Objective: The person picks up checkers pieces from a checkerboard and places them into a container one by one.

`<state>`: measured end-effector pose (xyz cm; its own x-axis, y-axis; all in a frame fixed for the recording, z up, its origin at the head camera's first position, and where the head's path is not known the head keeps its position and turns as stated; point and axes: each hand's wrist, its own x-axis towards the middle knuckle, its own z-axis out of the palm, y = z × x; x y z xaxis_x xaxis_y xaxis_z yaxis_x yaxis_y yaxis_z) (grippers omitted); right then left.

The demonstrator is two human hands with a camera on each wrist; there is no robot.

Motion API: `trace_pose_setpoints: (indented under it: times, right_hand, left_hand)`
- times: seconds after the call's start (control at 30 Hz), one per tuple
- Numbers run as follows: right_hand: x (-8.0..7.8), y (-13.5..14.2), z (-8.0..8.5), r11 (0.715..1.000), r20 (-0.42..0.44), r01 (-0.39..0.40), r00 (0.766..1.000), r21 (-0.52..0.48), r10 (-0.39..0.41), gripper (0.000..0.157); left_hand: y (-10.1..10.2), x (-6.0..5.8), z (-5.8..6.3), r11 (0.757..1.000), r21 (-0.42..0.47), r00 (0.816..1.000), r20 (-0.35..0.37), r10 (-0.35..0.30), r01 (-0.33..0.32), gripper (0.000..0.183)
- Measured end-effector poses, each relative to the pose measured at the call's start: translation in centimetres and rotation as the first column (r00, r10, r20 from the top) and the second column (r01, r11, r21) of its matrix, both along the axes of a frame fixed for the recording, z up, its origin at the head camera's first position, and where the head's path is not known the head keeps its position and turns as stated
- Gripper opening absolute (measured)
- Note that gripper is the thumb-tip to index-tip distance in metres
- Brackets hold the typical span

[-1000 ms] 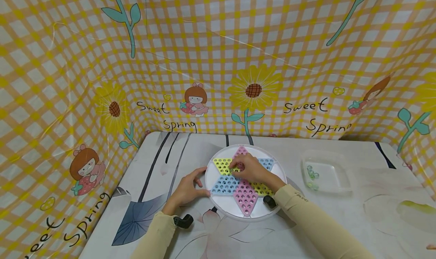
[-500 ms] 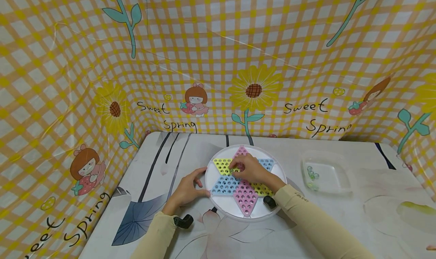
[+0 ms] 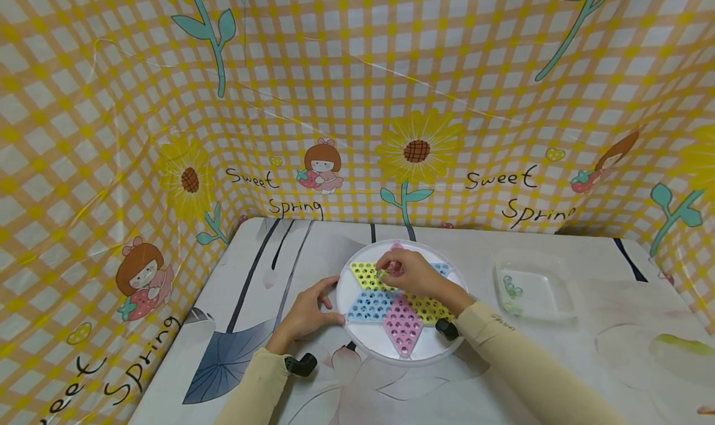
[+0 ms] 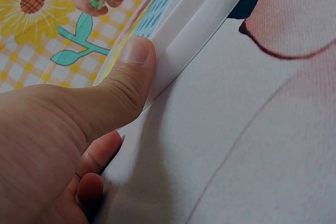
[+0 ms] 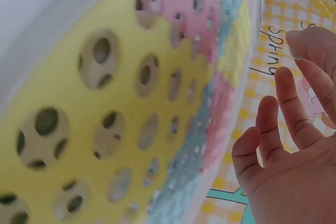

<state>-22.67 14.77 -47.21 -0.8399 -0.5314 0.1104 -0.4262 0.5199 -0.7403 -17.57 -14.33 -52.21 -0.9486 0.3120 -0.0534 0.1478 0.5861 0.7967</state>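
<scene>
In the head view, a round white Chinese checkers board (image 3: 358, 334) with a pink, yellow and blue star of holes lies on the table. My right hand (image 3: 414, 272) is above its upper middle. Its thumb and a finger pinch a clear green marble (image 4: 96, 1), seen in the left wrist view; in the right wrist view the marble is mostly hidden. My left hand (image 3: 306, 308) lies at the board's left edge, thumb and forefinger spread apart. Up close, the left thumb (image 4: 127, 77) presses on the white rim, while other fingers sit lower, partly hidden.
To the board's right stands a clear plastic box (image 3: 550, 288) with several green marbles (image 3: 511, 286) at its left side. A flower-printed cover lies on the table (image 3: 268, 388). Behind and to the left hangs a yellow checked curtain (image 3: 346, 90).
My right hand has risen slightly off the board with the green marble, and its wrist has shifted a little to the right. The left hand stays at the rim.
</scene>
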Motion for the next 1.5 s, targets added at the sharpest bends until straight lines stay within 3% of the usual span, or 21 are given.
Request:
trace_pose_setpoints:
  times: [0.5, 0.83, 1.27, 1.5]
  right_hand:
    - [0.8, 0.8, 1.5, 0.999, -0.058, -0.02, 0.998, -0.033, 0.019, 0.018]
    - [1.1, 1.7, 1.7, 0.999, -0.043, 0.035, 0.998, 0.006, -0.035, 0.02]
    - [1.3, 6.0, 2.4, 0.998, -0.156, 0.068, 0.986, 0.014, -0.065, 0.02]
    - [2.2, 9.3, 3.4, 0.986, -0.174, 0.157, 0.974, 0.054, -0.146, 0.019]
  left_hand:
    - [-0.1, 0.1, -0.2, 1.0, -0.007, 1.0, -0.004, -0.003, 0.003, 0.092]
    - [-0.1, 0.1, -0.2, 1.0, -0.008, 1.0, -0.018, -0.013, 0.013, 0.092]
    - [0.1, 0.2, -0.1, 1.0, -0.011, 1.0, -0.008, -0.004, 0.004, 0.092]
    - [0.0, 0.2, 0.1, 1.0, -0.004, 1.0, 0.001, 0.004, -0.004, 0.092]
